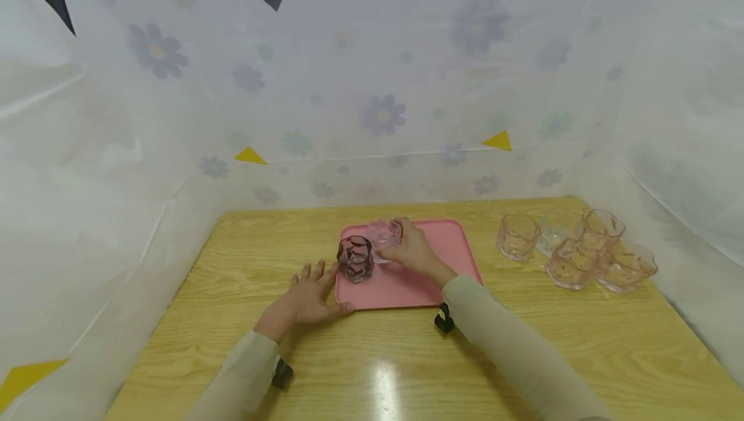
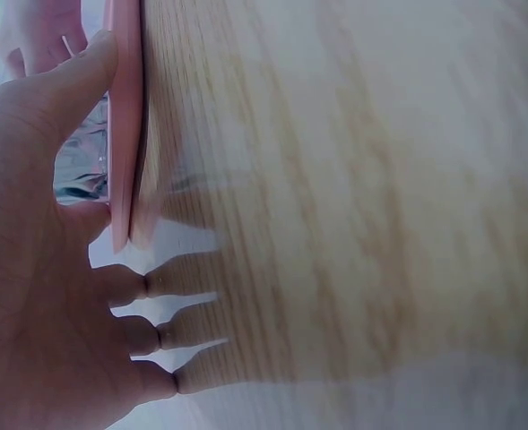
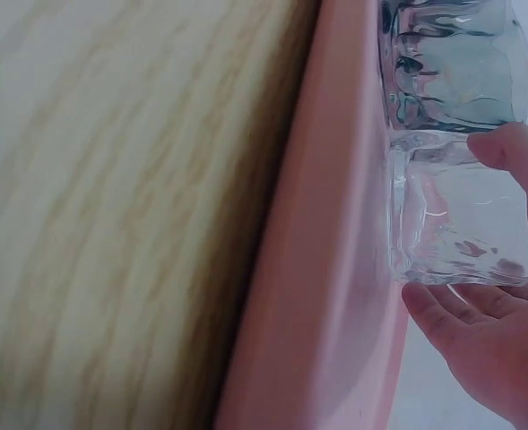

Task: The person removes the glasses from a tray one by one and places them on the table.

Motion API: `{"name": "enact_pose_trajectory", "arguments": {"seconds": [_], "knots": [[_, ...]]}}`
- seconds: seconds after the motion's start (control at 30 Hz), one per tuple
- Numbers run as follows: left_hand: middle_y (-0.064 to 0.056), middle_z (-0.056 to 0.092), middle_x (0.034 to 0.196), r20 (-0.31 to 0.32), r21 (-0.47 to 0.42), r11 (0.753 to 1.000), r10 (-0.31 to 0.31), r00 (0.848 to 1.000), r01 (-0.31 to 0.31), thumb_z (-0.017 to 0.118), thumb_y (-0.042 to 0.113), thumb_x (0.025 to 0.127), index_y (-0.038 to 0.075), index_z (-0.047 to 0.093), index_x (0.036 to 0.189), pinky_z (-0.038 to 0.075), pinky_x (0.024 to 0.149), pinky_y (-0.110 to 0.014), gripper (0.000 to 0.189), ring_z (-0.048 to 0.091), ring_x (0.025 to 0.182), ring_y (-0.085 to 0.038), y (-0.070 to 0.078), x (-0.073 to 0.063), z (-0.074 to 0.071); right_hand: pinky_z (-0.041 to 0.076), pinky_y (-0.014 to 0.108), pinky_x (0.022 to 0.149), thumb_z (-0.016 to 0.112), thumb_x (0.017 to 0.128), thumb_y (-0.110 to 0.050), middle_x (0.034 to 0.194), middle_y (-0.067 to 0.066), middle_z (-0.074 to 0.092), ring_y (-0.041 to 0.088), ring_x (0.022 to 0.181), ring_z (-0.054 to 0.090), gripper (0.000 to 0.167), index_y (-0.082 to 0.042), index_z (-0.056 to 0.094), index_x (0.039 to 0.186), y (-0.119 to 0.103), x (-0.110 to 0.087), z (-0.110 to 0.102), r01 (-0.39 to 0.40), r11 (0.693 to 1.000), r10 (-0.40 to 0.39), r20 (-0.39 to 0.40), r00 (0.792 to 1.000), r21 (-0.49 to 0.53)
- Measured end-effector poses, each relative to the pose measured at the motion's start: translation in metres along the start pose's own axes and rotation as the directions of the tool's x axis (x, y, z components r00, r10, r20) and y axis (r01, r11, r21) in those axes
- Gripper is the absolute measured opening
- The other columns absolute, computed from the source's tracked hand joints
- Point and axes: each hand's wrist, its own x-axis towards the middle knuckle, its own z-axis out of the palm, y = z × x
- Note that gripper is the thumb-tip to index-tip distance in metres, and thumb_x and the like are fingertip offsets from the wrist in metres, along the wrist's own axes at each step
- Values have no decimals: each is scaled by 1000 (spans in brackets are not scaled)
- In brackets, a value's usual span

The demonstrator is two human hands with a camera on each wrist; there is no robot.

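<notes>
A pink tray lies on the wooden table, with a dark purple wavy glass standing at its left side. Right beside that glass is a clear wavy glass, held by my right hand between thumb and fingers. In the right wrist view the clear glass's base is close over the tray, and its side is right at the dark glass. My left hand has its fingers spread at the tray's front left corner. Its thumb touches the tray rim and its other fingertips rest on the table.
To the right of the tray stands a group of glasses: a pink one, a clear one and several more pink ones close together. A flower-patterned white sheet walls the table's back and sides.
</notes>
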Motion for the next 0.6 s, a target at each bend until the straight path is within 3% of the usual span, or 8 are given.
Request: {"name": "enact_pose_trajectory", "arguments": {"seconds": [0.17, 0.33, 0.6], "knots": [[-29, 14, 173, 2, 12, 1000, -7, 1000, 7, 60, 75, 93, 18, 17, 171, 9, 124, -79, 106, 7, 158, -59, 0, 0, 0, 55, 56, 105, 89, 83, -33, 146, 22, 60, 40, 129, 62, 88, -2, 45, 152, 1, -4, -8, 9, 1000, -10, -37, 999, -22], [-30, 14, 173, 1, 18, 1000, -3, 1000, 3, 60, 75, 93, 17, 18, 171, 8, 123, -79, 106, 7, 158, -59, 0, 1, 1, 55, 57, 105, 89, 83, -33, 149, 20, 58, 40, 129, 62, 88, -5, 44, 154, -2, -13, -22, -30, 1000, 29, -50, 998, -7], [-29, 12, 174, 1, 30, 1000, -2, 1000, 2, 59, 76, 93, 18, 17, 171, 7, 124, -78, 106, 5, 159, -58, -2, 3, 2, 58, 54, 97, 87, 85, -33, 146, 21, 59, 38, 119, 65, 87, -2, 44, 154, 4, -31, -49, -6, 999, 2, -96, 995, -41]]}}
